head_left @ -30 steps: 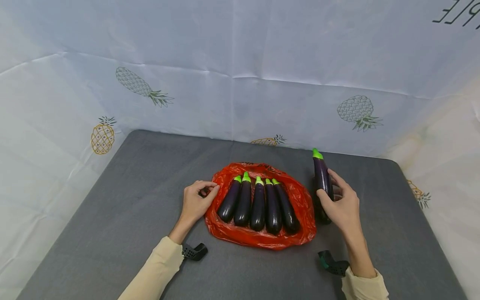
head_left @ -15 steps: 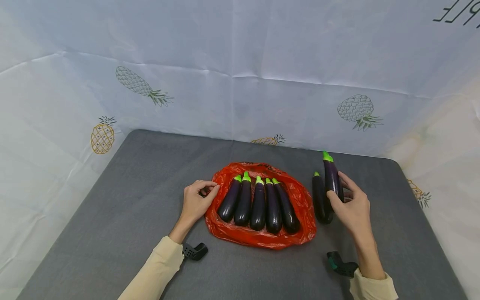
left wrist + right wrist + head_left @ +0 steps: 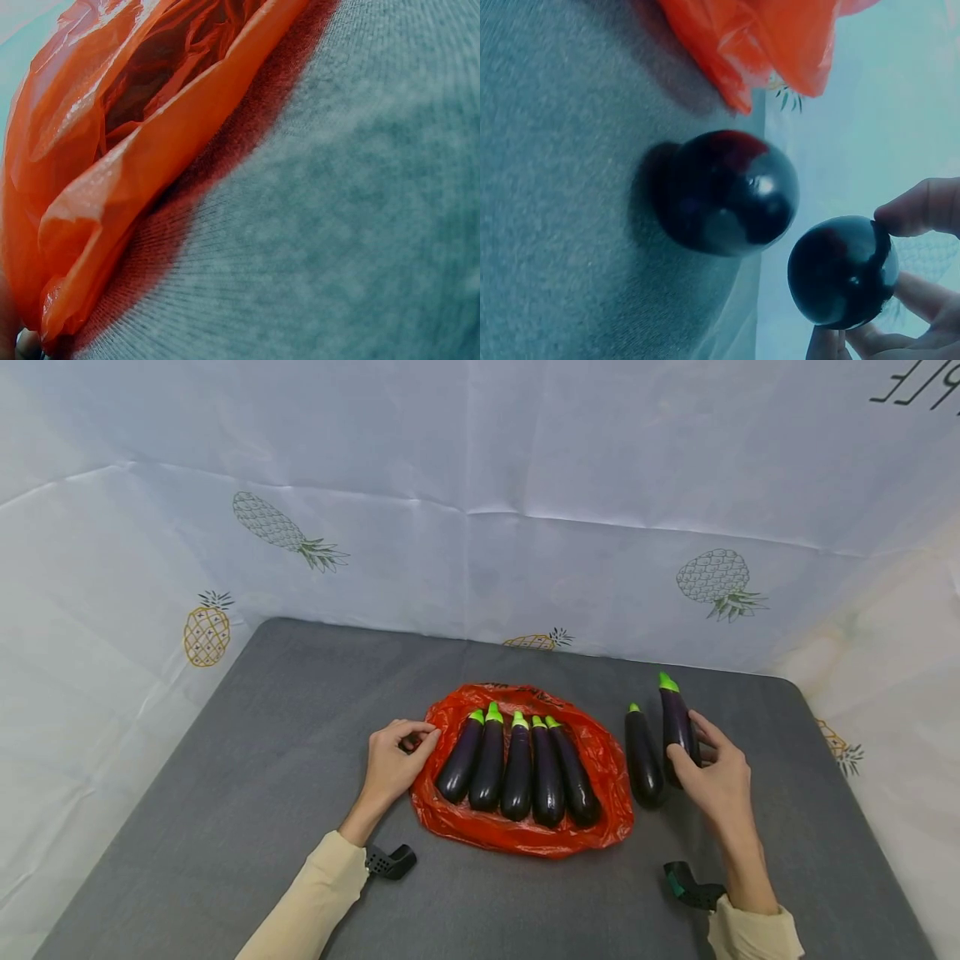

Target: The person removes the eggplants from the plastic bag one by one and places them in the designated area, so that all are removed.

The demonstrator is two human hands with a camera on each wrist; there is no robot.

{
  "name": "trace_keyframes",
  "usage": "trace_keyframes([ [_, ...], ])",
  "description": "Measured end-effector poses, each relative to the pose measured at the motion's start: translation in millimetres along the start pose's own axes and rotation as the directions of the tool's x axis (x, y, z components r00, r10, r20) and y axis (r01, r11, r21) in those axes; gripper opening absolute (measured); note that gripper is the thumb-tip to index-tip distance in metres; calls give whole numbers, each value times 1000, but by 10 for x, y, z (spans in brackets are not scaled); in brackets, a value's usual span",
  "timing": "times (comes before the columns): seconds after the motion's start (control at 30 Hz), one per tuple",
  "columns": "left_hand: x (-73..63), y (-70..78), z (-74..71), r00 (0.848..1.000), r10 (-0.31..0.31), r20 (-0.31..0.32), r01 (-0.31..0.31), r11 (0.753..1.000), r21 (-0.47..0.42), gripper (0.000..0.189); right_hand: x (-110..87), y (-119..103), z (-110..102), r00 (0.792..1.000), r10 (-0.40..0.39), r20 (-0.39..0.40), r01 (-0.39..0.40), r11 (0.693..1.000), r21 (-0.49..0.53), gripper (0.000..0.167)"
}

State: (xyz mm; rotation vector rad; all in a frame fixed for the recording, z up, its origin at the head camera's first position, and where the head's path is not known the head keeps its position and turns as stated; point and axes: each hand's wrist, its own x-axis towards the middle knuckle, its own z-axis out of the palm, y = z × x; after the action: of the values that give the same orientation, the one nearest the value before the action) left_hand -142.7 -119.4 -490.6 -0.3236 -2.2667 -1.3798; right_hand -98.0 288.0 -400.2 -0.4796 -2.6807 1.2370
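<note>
Dark letters [image 3: 911, 389] on the cloth [image 3: 585, 443], high above the table's far right corner [image 3: 780, 689], and print [image 3: 551, 697] on the bag [image 3: 611, 828] are unreadable.

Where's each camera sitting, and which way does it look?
Head: on the head, facing forward and down at the red bag; left hand, right hand, sleeves show.
Left wrist: on that wrist, facing the bag's edge; a bit of hand shows.
Right wrist: on that wrist, facing the held eggplant; fingers show.
Head and right wrist both show that eggplant.
</note>
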Motion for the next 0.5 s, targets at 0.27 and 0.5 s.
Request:
trace_keyframes([
  [0.27, 2, -5, 3, 1000, -1, 7, 1, 1000, 2, 4, 57, 64, 2, 999, 39, 1, -39, 999, -18, 63],
  [0.5, 2, -1, 0, 1000, 2, 5, -2, 1000, 4, 4, 64, 144, 12, 999, 41, 19, -40, 998, -45, 63],
])
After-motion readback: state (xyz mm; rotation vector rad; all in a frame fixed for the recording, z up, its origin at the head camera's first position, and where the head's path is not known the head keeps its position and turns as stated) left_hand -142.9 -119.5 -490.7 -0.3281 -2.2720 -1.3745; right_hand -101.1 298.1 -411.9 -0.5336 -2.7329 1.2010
